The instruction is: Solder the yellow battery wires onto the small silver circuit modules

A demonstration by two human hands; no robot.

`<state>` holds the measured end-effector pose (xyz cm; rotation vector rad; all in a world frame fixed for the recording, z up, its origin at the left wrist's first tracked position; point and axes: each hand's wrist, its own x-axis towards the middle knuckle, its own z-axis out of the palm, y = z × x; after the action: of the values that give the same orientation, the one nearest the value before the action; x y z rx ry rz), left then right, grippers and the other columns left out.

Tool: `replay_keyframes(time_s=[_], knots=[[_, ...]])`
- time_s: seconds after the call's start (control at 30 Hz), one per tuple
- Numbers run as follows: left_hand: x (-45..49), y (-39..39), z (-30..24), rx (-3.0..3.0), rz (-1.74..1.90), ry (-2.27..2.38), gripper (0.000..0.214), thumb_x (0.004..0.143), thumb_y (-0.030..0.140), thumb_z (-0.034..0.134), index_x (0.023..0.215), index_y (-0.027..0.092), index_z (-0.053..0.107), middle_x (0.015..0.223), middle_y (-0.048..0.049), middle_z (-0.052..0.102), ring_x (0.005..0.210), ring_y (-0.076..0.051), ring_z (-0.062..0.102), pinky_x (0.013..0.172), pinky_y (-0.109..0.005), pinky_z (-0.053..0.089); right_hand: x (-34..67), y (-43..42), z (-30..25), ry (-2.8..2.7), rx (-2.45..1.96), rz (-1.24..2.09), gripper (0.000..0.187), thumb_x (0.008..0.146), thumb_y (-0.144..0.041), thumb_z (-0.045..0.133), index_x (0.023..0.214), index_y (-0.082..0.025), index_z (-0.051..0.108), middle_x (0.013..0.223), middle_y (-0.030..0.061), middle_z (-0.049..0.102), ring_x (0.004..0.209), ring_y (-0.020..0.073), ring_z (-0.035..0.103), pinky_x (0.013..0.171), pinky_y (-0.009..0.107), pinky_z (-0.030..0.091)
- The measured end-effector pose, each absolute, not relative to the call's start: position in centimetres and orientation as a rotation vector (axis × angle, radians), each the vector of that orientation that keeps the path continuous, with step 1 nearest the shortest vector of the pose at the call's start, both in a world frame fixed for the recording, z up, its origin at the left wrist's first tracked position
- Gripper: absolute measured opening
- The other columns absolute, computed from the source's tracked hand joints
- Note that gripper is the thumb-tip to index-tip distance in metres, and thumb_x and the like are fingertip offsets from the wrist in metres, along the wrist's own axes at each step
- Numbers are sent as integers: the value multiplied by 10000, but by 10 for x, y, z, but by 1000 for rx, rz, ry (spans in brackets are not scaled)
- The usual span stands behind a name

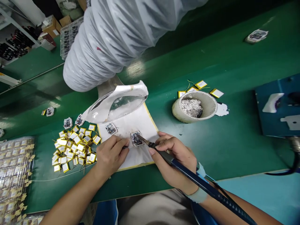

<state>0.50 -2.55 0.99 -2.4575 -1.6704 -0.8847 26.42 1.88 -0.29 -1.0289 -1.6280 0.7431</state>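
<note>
Right hand (180, 159) grips iron (197, 180), tip at board (135, 140), contact unclear. Left hand (109, 156): fingers curled, can't tell if pinching anything. Hose (112, 40) cut off above.

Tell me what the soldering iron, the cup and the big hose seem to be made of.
Soldering iron: metal tip, by its dull brownish-grey sheen; the dark, smooth grip suggests rubber or plastic.
Cup: off-white, thick-walled and dull, possibly plastic or ceramic; the look leaves it open.
Big hose: probably coated fabric or vinyl, pale grey with a soft sheen, judging by its creased, ribbed folds.
</note>
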Motion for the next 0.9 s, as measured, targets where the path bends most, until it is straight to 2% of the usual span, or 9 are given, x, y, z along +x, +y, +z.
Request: replay_keyframes(time_s=[0.17, 0.23, 0.33, 0.4, 0.53, 0.7, 0.8, 0.9], knots=[[-8, -54, 40, -2726, -823, -1659, 106, 1269, 273, 764, 1363, 260, 813, 1088, -37, 882, 837, -166, 875, 706, -249, 694, 264, 21, -5, -1618, -969, 694, 242, 1082, -187, 883, 1070, -336, 692, 843, -80, 793, 729, 214, 844, 1173, 599, 829], [-21, -57, 46, -2621, -786, -1816, 129, 1257, 256, 775, 1378, 263, 819, 1177, -61, 911, 933, -187, 923, 743, -250, 730, 263, 23, -6, -1621, -937, 670, 243, 1073, -184, 887, 1071, -336, 697, 831, -85, 785, 675, 205, 803, 1144, 605, 835], [-38, -54, 42, -2475, -689, -1949, 169, 1199, 246, 821, 1362, 279, 855, 1235, -85, 931, 1058, -253, 958, 824, -316, 796, 260, 25, -7, -1610, -904, 622, 252, 1060, -181, 894, 1070, -337, 696, 825, -81, 785, 651, 208, 778, 1097, 608, 840], [-42, -51, 34, -2458, -640, -1973, 187, 1164, 260, 846, 1348, 281, 874, 1243, -93, 935, 1061, -269, 957, 809, -334, 803, 259, 27, -8, -1617, -893, 580, 247, 1083, -200, 894, 1075, -335, 688, 830, -78, 789, 660, 211, 788, 1083, 603, 837], [-41, -49, 21, -2439, -599, -1978, 202, 1149, 272, 809, 1338, 271, 880, 1242, -90, 928, 983, -234, 939, 742, -301, 767, 257, 29, -9, -1617, -887, 537, 234, 1143, -247, 878, 1079, -331, 669, 842, -81, 788, 677, 205, 810, 1074, 572, 822], [-47, -39, 18, -2563, -764, -1743, 284, 1142, 249, 827, 1426, 251, 836, 1258, -93, 923, 1007, -205, 944, 740, -257, 730, 255, 30, -10, -1581, -875, 539, 201, 1169, -279, 857, 1092, -340, 682, 830, -87, 789, 666, 207, 797, 1074, 571, 806], [-45, -28, 17, -2674, -794, -1663, 289, 1154, 249, 840, 1443, 267, 830, 1252, -84, 922, 1042, -210, 949, 794, -269, 746, 255, 30, -9, -1565, -897, 544, 181, 1171, -291, 855, 1079, -341, 707, 832, -69, 806, 684, 220, 795, 1080, 581, 801], [-42, -21, 23, -2724, -839, -1661, 252, 1187, 230, 777, 1427, 270, 840, 1267, -92, 907, 1089, -220, 942, 877, -303, 771, 257, 30, -8, -1578, -903, 573, 175, 1163, -283, 866, 1075, -336, 723, 849, -68, 816, 694, 217, 804, 1100, 568, 798]])
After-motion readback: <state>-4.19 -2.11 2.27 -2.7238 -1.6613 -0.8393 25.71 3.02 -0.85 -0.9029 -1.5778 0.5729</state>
